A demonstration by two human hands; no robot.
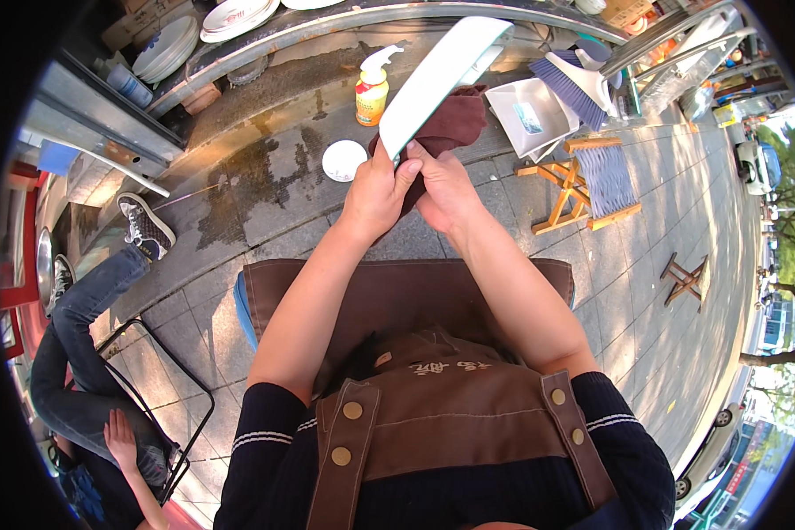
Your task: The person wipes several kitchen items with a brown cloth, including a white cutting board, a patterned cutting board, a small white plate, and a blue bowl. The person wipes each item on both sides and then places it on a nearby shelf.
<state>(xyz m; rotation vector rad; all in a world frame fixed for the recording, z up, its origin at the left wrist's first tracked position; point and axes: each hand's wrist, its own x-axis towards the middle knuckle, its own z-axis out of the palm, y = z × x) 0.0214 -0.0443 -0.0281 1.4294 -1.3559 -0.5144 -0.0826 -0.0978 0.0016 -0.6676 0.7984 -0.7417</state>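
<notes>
Both hands hold a long white dish (437,83) with a thin dark green edge, tilted up and away from me. My left hand (374,192) grips its near end from the left, thumb pointing up. My right hand (447,189) presses a dark brown cloth (454,122) against the near end; the thumbs almost meet there. The cloth spreads behind the dish, and a fold hangs between the hands. Part of the dish's far side is hidden. Below my forearms, a brown apron (397,285) covers my lap.
A yellow spray bottle (371,99) and a small white round dish (343,161) stand on wet paving ahead. To the right are a dustpan (527,126), a broom (573,86) and a folding stool (606,179). A seated person's leg (99,285) is at left. Stacked plates (165,50) occupy a shelf.
</notes>
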